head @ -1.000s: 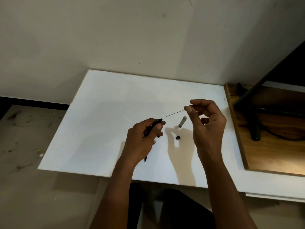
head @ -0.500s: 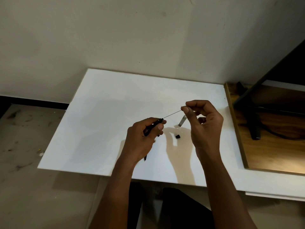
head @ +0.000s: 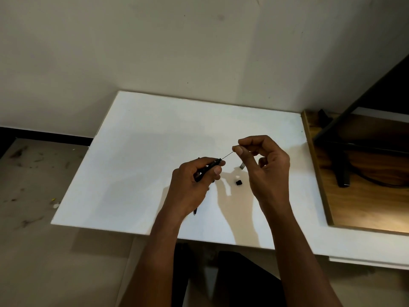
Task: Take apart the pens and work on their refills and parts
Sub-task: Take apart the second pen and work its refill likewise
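While the left hand (head: 190, 185) wraps its fingers tight around a black pen (head: 207, 171), the right hand (head: 265, 167) pinches a very thin refill (head: 226, 156) between thumb and first finger. The refill looks like a dark, straight wire, and it runs from the pen's open top end up to the right fingers. Both are held just above the middle of the white surface (head: 143, 173). A small black piece (head: 238, 182) lies on the surface between the hands. A short grey tube (head: 242, 166) lies near it, partly hidden behind the right hand.
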